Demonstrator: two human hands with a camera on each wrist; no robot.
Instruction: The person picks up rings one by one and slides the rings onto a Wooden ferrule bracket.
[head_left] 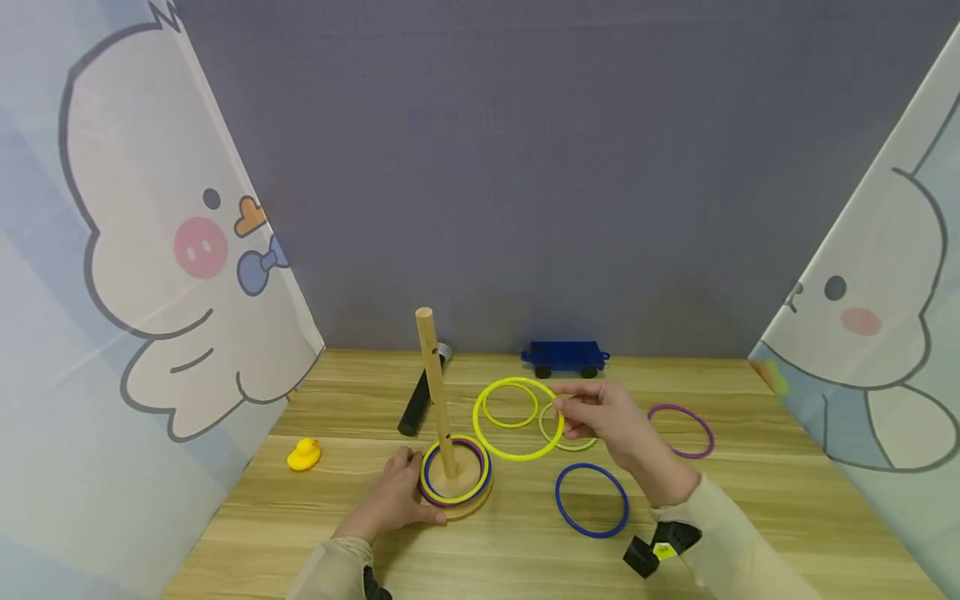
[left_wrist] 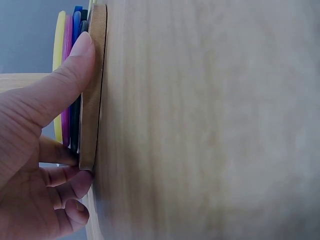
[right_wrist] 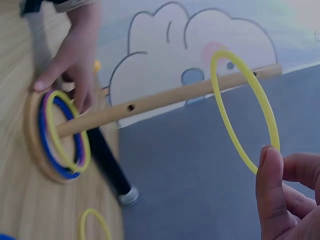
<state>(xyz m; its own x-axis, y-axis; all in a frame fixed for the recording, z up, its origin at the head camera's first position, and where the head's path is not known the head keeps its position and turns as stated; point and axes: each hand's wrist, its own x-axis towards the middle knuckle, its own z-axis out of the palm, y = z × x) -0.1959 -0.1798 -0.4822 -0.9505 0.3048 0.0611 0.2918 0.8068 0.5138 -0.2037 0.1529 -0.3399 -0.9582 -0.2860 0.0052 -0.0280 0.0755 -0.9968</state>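
Note:
A wooden peg stand [head_left: 437,398] rises from a round base [head_left: 471,501] on the table, with yellow, purple and blue rings [head_left: 427,492] stacked on the base. My left hand [head_left: 415,488] grips the base's left edge; in the left wrist view the thumb [left_wrist: 67,80] and curled fingers clamp the base rim [left_wrist: 93,100]. To the right of the peg, my right hand [head_left: 573,417] pinches a large yellow ring [head_left: 491,446] and holds it tilted off the table. The right wrist view shows this yellow ring [right_wrist: 235,127] in the air in front of the peg [right_wrist: 160,100].
On the wooden table [head_left: 525,550] lie a small yellow ring [head_left: 510,423], a pale olive ring [head_left: 546,433], a blue ring [head_left: 592,531] and a purple ring [head_left: 681,410]. A black cylinder [head_left: 416,408], a blue toy wagon [head_left: 565,357] and a yellow duck [head_left: 303,454] sit nearby.

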